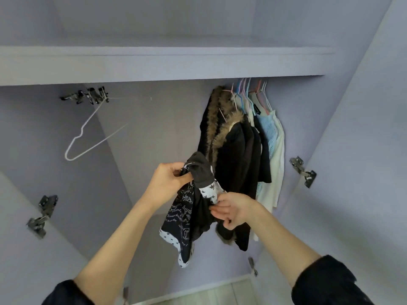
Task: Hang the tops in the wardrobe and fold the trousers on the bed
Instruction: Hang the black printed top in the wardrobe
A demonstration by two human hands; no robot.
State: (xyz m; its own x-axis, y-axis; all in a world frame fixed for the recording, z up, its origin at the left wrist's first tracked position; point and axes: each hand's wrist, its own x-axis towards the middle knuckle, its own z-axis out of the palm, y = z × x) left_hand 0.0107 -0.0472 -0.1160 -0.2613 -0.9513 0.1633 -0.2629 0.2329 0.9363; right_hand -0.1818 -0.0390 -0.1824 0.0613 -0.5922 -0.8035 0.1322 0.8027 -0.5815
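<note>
Up and to the left of the grip, an empty white hanger [88, 133] hangs on the rail, well apart from the hands. The left hand [169, 177] pinches the top edge of a dark printed top [185, 212], its fingers curled round bunched fabric. Just right of that grip the cloth humps into a grey fold, then drops to a white star-patterned trim. The right hand [231, 211], lower and to the right, has its fingers curled against the garment's side; whether it truly grips the cloth or only steadies it, I cannot tell. Beyond the right hand hang a fur-trimmed dark coat [222, 128] and pale tops on coloured hangers [246, 89].

To hang this top well, I would find the neckline first, spread it between both hands, then feed a hanger in shoulder by shoulder so nothing twists.

The top carries white script lettering, too blurred to read.
</note>
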